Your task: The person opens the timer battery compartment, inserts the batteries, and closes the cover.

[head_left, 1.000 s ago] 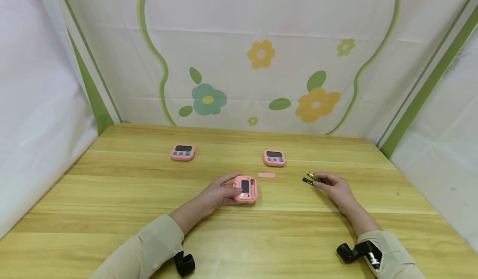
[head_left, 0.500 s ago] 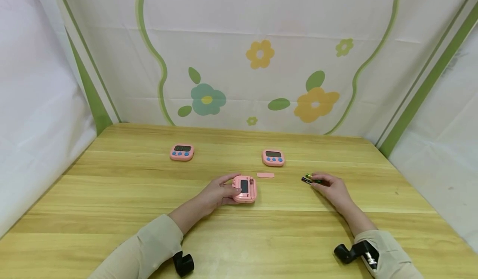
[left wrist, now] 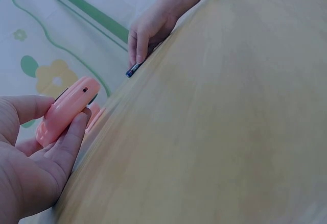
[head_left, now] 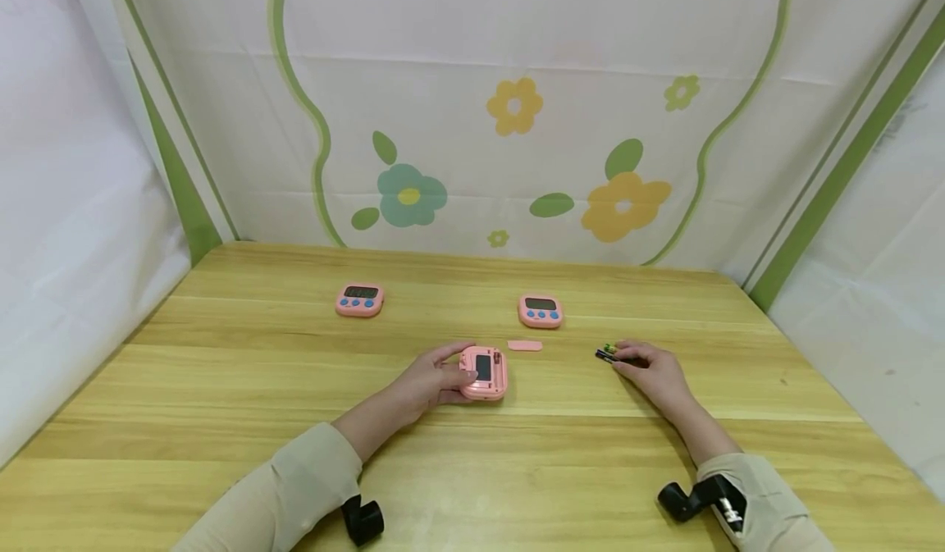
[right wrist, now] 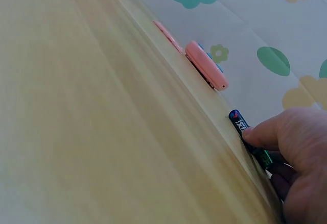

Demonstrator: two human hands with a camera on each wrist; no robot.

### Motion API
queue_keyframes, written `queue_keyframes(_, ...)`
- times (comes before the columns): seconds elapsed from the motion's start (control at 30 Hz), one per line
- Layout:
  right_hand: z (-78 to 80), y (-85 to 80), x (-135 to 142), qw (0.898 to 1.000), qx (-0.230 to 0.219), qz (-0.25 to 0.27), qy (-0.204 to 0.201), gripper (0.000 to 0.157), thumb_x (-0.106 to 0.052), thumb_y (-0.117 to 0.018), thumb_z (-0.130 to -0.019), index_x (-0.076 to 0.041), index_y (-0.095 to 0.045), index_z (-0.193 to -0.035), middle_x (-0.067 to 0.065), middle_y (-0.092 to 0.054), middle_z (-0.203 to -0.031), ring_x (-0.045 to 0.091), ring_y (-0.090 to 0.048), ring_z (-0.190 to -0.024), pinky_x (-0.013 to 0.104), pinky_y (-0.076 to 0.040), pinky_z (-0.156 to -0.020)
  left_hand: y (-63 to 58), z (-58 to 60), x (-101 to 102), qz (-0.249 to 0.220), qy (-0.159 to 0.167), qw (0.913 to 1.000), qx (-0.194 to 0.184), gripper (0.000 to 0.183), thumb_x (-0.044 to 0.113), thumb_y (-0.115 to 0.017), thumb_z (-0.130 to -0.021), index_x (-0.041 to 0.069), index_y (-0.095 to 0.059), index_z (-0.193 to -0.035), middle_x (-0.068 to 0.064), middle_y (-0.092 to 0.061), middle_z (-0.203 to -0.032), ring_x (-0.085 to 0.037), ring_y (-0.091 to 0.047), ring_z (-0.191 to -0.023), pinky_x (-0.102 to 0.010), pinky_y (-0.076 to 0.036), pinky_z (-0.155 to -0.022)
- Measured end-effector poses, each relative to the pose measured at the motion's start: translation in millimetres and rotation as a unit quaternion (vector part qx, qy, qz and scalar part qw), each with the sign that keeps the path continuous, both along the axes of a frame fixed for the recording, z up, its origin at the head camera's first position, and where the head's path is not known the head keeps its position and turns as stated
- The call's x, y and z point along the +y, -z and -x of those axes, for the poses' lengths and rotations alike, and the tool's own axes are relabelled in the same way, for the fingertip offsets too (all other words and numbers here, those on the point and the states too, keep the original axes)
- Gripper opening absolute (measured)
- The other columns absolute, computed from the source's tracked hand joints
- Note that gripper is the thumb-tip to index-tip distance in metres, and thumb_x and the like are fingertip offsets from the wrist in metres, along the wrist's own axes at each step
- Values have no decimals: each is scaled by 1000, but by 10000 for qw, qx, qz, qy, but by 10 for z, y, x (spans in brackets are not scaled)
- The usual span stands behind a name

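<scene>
My left hand [head_left: 431, 384] grips a pink digital timer [head_left: 499, 378] over the table, its back turned up and a narrow battery slot uncovered along its right side. In the left wrist view, thumb and fingers pinch the timer [left wrist: 71, 106] by its edges. My right hand [head_left: 659, 376] holds two small batteries low at the tabletop, a dark battery [head_left: 605, 356] and a green battery [head_left: 609, 348]. The thumb lies on the lettered dark battery [right wrist: 238, 122] in the right wrist view; the fingers partly hide both. A pink battery cover [head_left: 525, 345] lies flat between the hands.
Two more pink timers with blue buttons lie face up farther back, a left timer [head_left: 359, 299] and a right timer [head_left: 540, 311]. The wooden table [head_left: 502, 478] ends at a flower-printed cloth [head_left: 458, 125] behind; white cloth hangs at both sides.
My right hand has shifted very slightly left with the batteries, and the fingers now cover more of the green one. The left hand and its timer stay in place.
</scene>
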State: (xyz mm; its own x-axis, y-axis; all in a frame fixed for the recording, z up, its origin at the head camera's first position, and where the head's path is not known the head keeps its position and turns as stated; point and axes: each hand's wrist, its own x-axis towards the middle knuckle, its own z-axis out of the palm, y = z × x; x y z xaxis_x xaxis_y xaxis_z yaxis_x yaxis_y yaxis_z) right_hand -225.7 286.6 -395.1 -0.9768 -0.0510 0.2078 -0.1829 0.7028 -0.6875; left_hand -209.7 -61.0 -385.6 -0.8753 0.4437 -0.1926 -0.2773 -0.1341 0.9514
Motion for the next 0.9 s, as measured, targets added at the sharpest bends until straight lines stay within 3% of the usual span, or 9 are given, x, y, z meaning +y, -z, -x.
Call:
queue_keyframes(0.3, 3, -13, -13, 10000, -61, 14, -22, 14, -12, -61, -80, 0, -63, -87, 16, -53, -112, 33, -43, -107, 44, -35, -88, -25, -2, -9, 22, 21, 10000, -2, 61, 3, -59, -79, 6, -32, -133, -19, -55, -105, -21, -58, -79, -35, -49, -72)
queue_keyframes(0.53, 5, 15, 4, 9992, -179, 355, 27, 20, -17, -61, -81, 1, -62, -90, 16, -53, -113, 32, -43, -108, 43, -35, -89, -15, -3, -8, 23, 64, 10000, 41, 60, 2, -58, -79, 5, -32, -133, -19, -54, -105, -21, -58, -80, -35, -49, -72)
queue_keyframes(0.77, 29, -46, 4, 9930, -537, 1020, 255, 28, -19, -59, -82, 5, -60, -97, 18, -53, -112, 28, -45, -105, 30, -39, -84, -9, -11, -6, -14, 75, 10000, 55, 60, 2, -58, -79, 5, -32, -133, -18, -54, -104, -20, -58, -77, -35, -49, -72)
queue_keyframes(0.9, 46, -102, -1, 9920, -704, 982, 361, 33, -21, -59, -83, 5, -59, -102, 18, -53, -111, 26, -45, -103, 25, -39, -79, -8, -18, -8, -25, 98, 9999, 113, 59, 2, -57, -80, 4, -31, -133, -18, -54, -103, -19, -57, -76, -36, -49, -73)
